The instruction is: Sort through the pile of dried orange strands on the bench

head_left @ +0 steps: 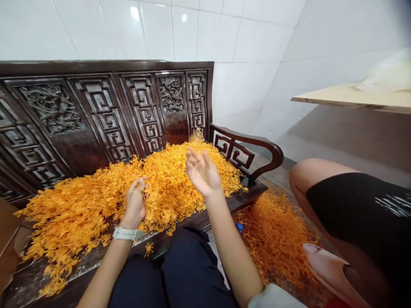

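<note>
A large heap of small yellow-orange branched plastic pieces [167,179] covers the seat of a dark carved wooden bench [141,70]. My left hand [135,200], with a pale watch strap [127,233] at the wrist, is closed over the heap. Its fingers pinch what looks like one of these pieces, mostly hidden by the hand. Palm up, my right hand [203,171] is raised over the heap with its fingers apart and nothing in it. Just beyond its fingertips, a blurred yellow piece [196,136] appears to be in the air above the pile.
More orange branched pieces [279,235] are heaped on the floor right of the bench, beside a blue bottle cap [239,226]. Another person's bare knee [308,175] and pink slipper [330,267] are at right, below a wooden board [349,97]. A cardboard box [9,239] stands at left.
</note>
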`<state>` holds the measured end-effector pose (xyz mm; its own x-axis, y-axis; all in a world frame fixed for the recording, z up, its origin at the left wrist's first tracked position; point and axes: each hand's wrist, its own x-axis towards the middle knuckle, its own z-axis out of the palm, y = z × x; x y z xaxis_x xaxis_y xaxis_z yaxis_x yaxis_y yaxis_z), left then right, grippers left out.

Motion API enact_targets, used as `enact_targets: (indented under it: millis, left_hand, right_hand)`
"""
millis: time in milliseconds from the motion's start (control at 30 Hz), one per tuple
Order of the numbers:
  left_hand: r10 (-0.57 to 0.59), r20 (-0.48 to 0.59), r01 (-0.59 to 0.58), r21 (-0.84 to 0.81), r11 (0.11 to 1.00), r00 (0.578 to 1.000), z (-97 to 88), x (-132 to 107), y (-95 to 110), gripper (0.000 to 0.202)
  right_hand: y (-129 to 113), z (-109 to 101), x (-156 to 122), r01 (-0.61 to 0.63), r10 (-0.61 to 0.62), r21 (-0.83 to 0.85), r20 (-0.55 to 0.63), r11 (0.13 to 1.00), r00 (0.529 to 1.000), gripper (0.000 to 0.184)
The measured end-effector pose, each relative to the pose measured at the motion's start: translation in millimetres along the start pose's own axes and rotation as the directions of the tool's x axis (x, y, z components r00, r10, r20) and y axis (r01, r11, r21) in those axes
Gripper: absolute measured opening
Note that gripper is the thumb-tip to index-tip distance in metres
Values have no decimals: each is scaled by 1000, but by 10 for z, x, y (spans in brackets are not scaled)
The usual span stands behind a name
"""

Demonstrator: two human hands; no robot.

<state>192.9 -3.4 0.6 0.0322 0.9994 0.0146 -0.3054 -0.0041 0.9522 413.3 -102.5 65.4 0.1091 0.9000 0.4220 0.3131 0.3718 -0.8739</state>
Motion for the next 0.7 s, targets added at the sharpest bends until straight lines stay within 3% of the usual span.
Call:
enact_targets:
  millis: [67,100,167,200,233,267,300,367,433,567,633,700]
  left_hand:
    - [0,77,0,-1,1000,997,71,-77,46,43]
    - [9,109,-11,16,1000,994,97,-109,67,47]
    - [35,170,-48,71,996,985,137,-166,102,52]
    - [46,195,-65,93,994,980,156,-190,117,54]
    - [53,218,-78,107,991,974,175,-212,131,54]
    - [57,236,-86,116,989,970,196,-231,144,53]
    - [58,250,-91,120,989,966,219,-249,154,52]
    - [61,287,-98,119,988,956,268,-280,165,48]
    - [64,318,-98,94,991,946,313,-305,163,44]
    - [88,279,-97,20,995,956,354,-337,149,44]
    - [102,254,-100,-23,995,962,350,-339,155,43]
    - [107,248,-89,-83,993,963,334,-322,165,41]
  right_hand:
    - [63,145,101,-56,97,238,-163,970,982,44]
    - [80,233,87,-85,186,433,-197,898,963,38]
    - [99,418,-22,-151,369,773,-115,616,922,18]
    - [102,506,-89,-177,425,863,-48,473,904,9]
    - [103,585,-149,-197,450,891,-8,409,893,9]
    - [100,652,-197,-208,447,867,-20,454,894,12]
    - [95,707,-228,-199,422,805,-70,559,904,15]
    - [86,779,-253,-149,304,576,-183,804,935,22]
    - [93,808,-256,-100,164,301,-193,948,967,30]
    - [187,804,-268,-90,87,-10,-173,996,981,39]
    - [254,801,-277,-116,102,-62,-196,991,975,41]
    - [302,811,-293,-133,125,-53,-124,990,984,41]
